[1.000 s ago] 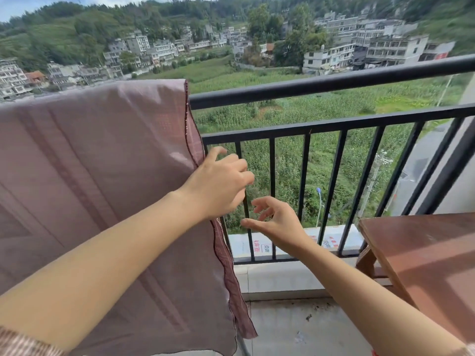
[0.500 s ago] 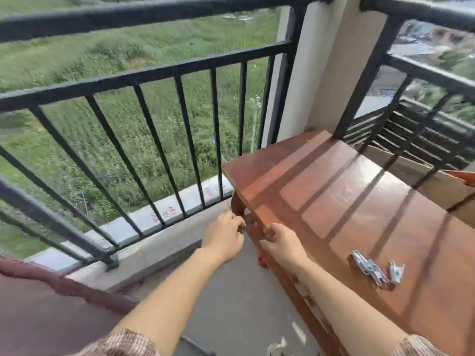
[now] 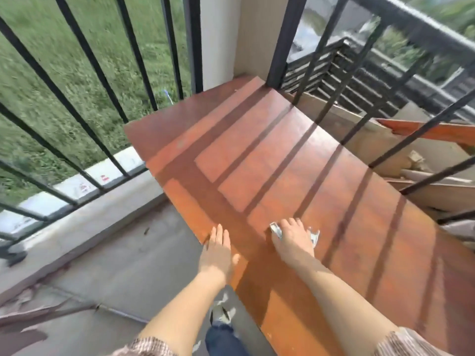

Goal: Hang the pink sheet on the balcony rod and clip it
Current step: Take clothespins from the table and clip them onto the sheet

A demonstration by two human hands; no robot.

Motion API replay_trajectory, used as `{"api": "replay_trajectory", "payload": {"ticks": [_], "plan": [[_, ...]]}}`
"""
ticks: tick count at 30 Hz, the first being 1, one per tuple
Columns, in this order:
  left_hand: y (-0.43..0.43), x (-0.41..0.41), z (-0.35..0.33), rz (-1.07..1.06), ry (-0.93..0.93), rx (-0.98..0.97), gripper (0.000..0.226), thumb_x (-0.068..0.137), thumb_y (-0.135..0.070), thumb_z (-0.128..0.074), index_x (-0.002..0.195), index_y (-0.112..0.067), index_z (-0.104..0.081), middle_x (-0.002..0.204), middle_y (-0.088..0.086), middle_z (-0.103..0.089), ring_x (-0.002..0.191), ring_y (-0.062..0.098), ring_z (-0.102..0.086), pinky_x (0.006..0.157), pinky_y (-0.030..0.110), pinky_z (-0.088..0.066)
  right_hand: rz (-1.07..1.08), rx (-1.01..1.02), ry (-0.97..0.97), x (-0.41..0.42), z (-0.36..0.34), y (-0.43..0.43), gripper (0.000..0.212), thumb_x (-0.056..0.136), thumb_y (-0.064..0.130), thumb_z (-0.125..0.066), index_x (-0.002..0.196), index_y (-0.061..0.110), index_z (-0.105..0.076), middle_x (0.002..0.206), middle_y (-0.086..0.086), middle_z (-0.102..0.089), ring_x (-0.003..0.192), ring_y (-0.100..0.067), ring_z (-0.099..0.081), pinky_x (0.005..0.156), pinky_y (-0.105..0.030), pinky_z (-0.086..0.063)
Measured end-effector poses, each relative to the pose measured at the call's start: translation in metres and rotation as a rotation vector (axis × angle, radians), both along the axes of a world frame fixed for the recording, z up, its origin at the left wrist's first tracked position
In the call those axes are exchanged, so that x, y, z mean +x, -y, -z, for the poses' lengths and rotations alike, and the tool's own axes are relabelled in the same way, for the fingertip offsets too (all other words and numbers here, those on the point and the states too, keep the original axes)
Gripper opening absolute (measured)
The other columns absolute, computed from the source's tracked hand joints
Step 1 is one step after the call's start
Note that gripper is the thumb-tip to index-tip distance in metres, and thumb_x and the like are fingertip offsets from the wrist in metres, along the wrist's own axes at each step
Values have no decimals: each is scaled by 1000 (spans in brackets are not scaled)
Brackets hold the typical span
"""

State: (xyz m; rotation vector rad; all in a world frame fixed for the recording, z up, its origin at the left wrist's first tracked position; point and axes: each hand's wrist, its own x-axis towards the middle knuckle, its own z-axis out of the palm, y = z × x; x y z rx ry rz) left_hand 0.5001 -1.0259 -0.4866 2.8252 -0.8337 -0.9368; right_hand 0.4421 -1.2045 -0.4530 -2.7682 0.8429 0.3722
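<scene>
Small shiny metal clips (image 3: pixel 276 230) lie on the red-brown wooden table (image 3: pixel 257 155), and my right hand (image 3: pixel 293 240) is down on them with its fingers curled over them; bits of metal stick out on both sides of the hand. My left hand (image 3: pixel 218 250) lies flat on the table's near edge, holding nothing. A dark pinkish corner at the bottom left (image 3: pixel 18 339) looks like the pink sheet; the rest of it is out of view. The black balcony railing (image 3: pixel 87 52) runs along the left.
A second black railing (image 3: pixel 424 29) crosses the top right, with boards and scrap wood (image 3: pixel 385 147) behind the table. A pale pillar (image 3: pixel 218 34) stands in the corner. Grey concrete floor (image 3: pixel 133 258) lies left of the table; my leg and shoe (image 3: pixel 221 314) are below.
The view has swung right and down, from the sheet on the railing to the table. Both hands left the sheet's edge; my right hand has reached the clips and my left rests on the table edge.
</scene>
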Motion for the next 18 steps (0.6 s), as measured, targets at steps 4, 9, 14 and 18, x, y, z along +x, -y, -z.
{"api": "replay_trajectory", "payload": {"ticks": [4, 9, 14, 18], "plan": [[-2, -11, 15, 50, 51, 58, 79, 98, -53, -21, 147, -1, 14, 156, 16, 21, 145, 30, 16, 119, 37, 1, -28, -45, -72, 10, 10, 13, 33, 91, 35, -47, 112, 12, -58, 122, -5, -52, 124, -25, -38, 101, -41, -29], [-4, -12, 16, 68, 67, 77, 80, 97, -55, -17, 146, -3, 18, 151, 12, 29, 145, 28, 19, 120, 37, 2, -85, -24, -91, 12, 20, 14, 29, 89, 31, -48, 108, 11, -58, 121, -4, -51, 125, -26, -35, 101, -41, -30], [-2, -4, 9, 93, -20, 130, 78, 99, -50, -25, 147, -6, 18, 155, 12, 26, 145, 26, 19, 119, 36, -2, -135, -9, -85, 21, 16, 0, 32, 89, 34, -48, 102, 8, -59, 117, -6, -52, 122, -25, -35, 97, -38, -28], [-15, 9, 0, 71, -78, 57, 70, 100, -40, -31, 150, -11, 8, 158, 7, 16, 147, 22, 11, 120, 37, -6, 0, 265, 44, 32, 3, -30, 21, 90, 30, -50, 92, 9, -46, 103, -16, -63, 105, -34, -53, 82, -37, -38]]}}
